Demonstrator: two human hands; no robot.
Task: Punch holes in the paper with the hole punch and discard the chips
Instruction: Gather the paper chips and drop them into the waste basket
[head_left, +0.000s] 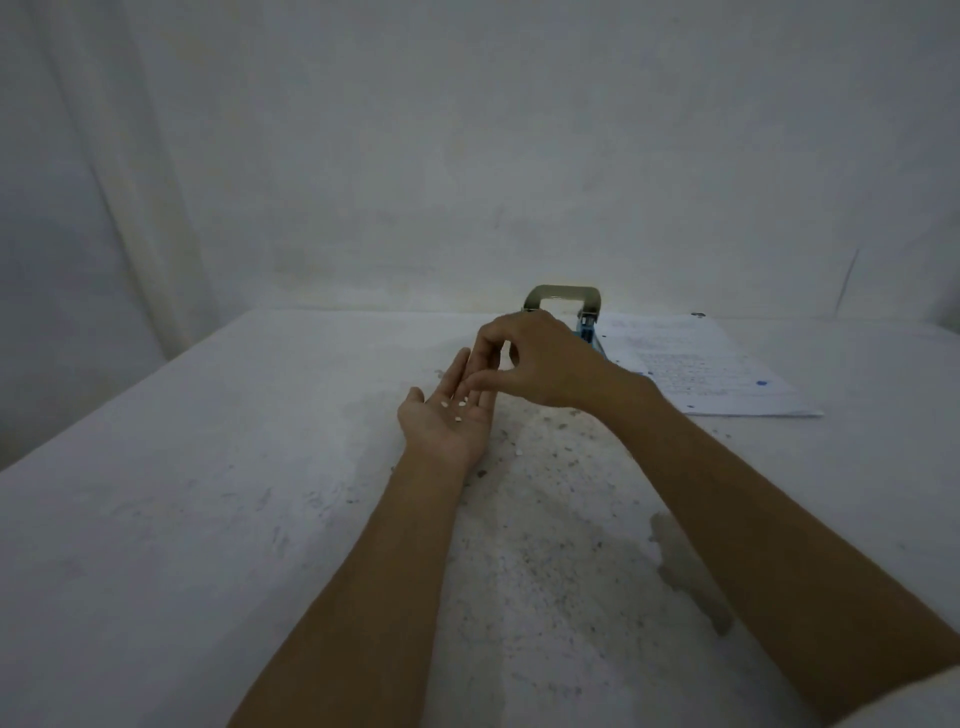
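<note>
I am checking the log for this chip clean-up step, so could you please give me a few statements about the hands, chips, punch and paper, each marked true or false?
1. The left hand lies palm up with small white chips on it. True.
2. The right hand is pressing the hole punch handle. False: it is over the left palm, fingertips pinched together, in front of the punch.
3. The paper lies flat on the table, right of the punch. True.
4. The paper is sitting in the punch slot. False: it lies beside the punch.
5. One white chip lies on the table near the left wrist. True.
</note>
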